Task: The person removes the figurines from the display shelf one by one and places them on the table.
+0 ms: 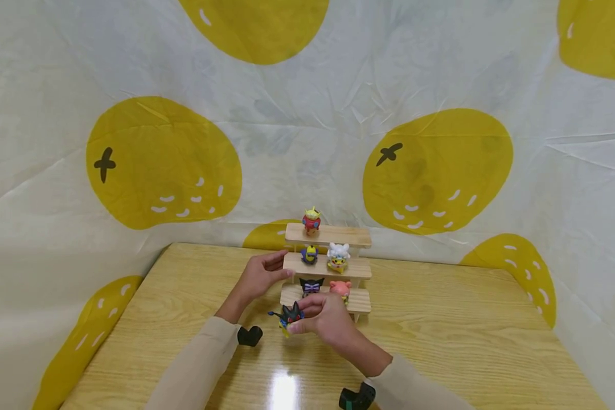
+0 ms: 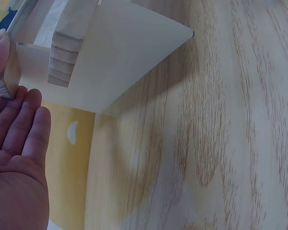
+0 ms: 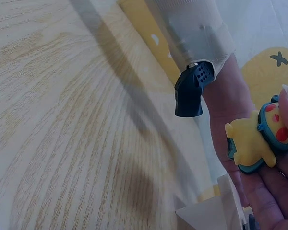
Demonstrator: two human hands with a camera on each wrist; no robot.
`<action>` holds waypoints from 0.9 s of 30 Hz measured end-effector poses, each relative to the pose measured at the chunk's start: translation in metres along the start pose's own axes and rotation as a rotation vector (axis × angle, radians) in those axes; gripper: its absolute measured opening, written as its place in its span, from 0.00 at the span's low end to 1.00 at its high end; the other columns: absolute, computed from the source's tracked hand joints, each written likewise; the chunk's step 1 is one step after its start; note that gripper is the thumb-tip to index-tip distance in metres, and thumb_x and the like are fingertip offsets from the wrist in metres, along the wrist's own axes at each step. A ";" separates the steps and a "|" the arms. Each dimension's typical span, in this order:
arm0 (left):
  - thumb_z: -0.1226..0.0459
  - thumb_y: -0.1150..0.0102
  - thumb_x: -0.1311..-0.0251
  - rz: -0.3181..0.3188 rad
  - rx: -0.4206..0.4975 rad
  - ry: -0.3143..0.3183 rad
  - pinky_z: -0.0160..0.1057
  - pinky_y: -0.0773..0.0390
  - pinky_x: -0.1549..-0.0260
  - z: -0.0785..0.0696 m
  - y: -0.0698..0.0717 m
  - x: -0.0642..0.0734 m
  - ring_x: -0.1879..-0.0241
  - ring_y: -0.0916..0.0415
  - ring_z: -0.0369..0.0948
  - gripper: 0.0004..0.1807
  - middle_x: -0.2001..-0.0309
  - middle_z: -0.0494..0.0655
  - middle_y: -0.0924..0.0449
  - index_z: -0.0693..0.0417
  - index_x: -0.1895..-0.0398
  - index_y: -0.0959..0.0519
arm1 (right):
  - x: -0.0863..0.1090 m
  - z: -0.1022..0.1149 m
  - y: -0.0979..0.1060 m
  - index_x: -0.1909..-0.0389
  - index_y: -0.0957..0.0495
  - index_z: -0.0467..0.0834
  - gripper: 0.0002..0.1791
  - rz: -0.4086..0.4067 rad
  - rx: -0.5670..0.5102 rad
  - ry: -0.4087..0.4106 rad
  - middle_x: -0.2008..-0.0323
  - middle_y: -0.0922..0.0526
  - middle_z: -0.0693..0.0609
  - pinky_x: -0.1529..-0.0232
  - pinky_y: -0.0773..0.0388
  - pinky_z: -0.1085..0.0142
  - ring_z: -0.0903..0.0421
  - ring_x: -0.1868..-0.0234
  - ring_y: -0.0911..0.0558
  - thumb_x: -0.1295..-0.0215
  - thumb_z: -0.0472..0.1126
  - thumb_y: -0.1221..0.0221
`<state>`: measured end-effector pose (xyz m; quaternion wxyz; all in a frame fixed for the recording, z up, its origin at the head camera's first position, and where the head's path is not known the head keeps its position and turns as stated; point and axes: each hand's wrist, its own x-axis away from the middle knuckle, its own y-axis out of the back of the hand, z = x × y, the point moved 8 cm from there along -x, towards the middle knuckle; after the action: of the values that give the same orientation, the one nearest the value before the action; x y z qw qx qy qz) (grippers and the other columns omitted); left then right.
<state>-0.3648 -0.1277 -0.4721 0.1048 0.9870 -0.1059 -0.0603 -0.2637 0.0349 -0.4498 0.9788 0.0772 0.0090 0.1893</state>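
Observation:
A small toy figurine (image 1: 287,320), yellow with a dark, spiky-eared hood, is pinched between the thumb and fingers of my right hand (image 1: 330,322). In the right wrist view the figurine's (image 3: 252,141) yellow belly and red cheeks show. It is held in front of the lowest step of a three-tier wooden display stand (image 1: 359,236). My left hand (image 1: 260,278) grips the left end of the middle shelf, thumb in front and fingers behind. On the lowest shelf a black-eared figurine (image 1: 311,286) and a pink one (image 1: 340,289) are partly hidden by my right hand.
The middle shelf bears a blue-and-yellow figurine (image 1: 310,255) and a white-hooded one (image 1: 338,258). A red figurine with a yellow top (image 1: 312,221) stands on the top shelf. The stand rests on a wooden table (image 1: 441,319), before a cloth (image 1: 302,171) printed with yellow fruit.

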 end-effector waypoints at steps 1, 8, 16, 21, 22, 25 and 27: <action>0.65 0.29 0.35 0.000 -0.001 -0.002 0.45 0.17 0.38 0.000 0.000 0.000 0.32 0.23 0.54 0.35 0.30 0.59 0.24 0.62 0.26 0.28 | 0.000 0.000 0.000 0.56 0.14 0.29 0.18 0.000 -0.001 0.000 0.61 0.09 0.35 0.64 0.13 0.72 0.54 0.61 0.08 0.48 0.29 0.22; 0.64 0.29 0.34 0.011 -0.010 -0.001 0.46 0.18 0.37 0.000 0.001 0.000 0.31 0.24 0.53 0.35 0.28 0.58 0.25 0.61 0.26 0.28 | -0.003 -0.004 0.000 0.57 0.14 0.29 0.19 -0.023 0.015 -0.011 0.61 0.08 0.37 0.64 0.13 0.72 0.54 0.60 0.08 0.50 0.29 0.21; 0.63 0.29 0.34 0.009 -0.018 -0.008 0.45 0.18 0.37 0.000 0.001 -0.001 0.31 0.24 0.53 0.34 0.28 0.57 0.26 0.59 0.26 0.28 | -0.006 -0.009 0.001 0.56 0.13 0.30 0.20 -0.036 0.042 -0.013 0.60 0.08 0.37 0.63 0.13 0.71 0.53 0.58 0.08 0.51 0.30 0.21; 0.63 0.29 0.34 0.017 -0.024 -0.011 0.45 0.18 0.37 -0.001 0.000 0.000 0.31 0.24 0.54 0.35 0.28 0.57 0.26 0.60 0.25 0.28 | -0.007 -0.011 0.000 0.56 0.13 0.30 0.20 -0.034 0.046 -0.013 0.61 0.08 0.37 0.63 0.12 0.71 0.52 0.59 0.08 0.51 0.30 0.21; 0.63 0.29 0.34 0.018 -0.024 -0.012 0.45 0.18 0.37 -0.002 0.000 0.000 0.31 0.24 0.54 0.35 0.28 0.57 0.26 0.60 0.25 0.29 | -0.007 -0.011 0.000 0.56 0.13 0.30 0.20 -0.034 0.045 -0.012 0.61 0.08 0.37 0.63 0.12 0.71 0.52 0.59 0.08 0.51 0.30 0.21; 0.63 0.29 0.34 0.016 -0.026 -0.011 0.45 0.18 0.37 -0.002 0.000 0.001 0.31 0.24 0.54 0.35 0.28 0.57 0.26 0.60 0.25 0.29 | -0.008 -0.013 -0.001 0.56 0.13 0.30 0.20 -0.034 0.039 -0.013 0.61 0.08 0.37 0.63 0.13 0.72 0.52 0.59 0.08 0.51 0.30 0.21; 0.62 0.29 0.34 0.009 -0.026 -0.008 0.45 0.17 0.38 -0.002 0.000 0.002 0.31 0.24 0.53 0.35 0.28 0.57 0.26 0.60 0.26 0.28 | -0.008 -0.015 -0.002 0.56 0.13 0.30 0.20 -0.033 0.035 -0.016 0.61 0.08 0.37 0.63 0.13 0.72 0.52 0.59 0.08 0.51 0.30 0.21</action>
<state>-0.3631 -0.1279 -0.4701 0.1176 0.9848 -0.1097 -0.0650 -0.2715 0.0321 -0.4648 0.9804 0.0954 0.0057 0.1725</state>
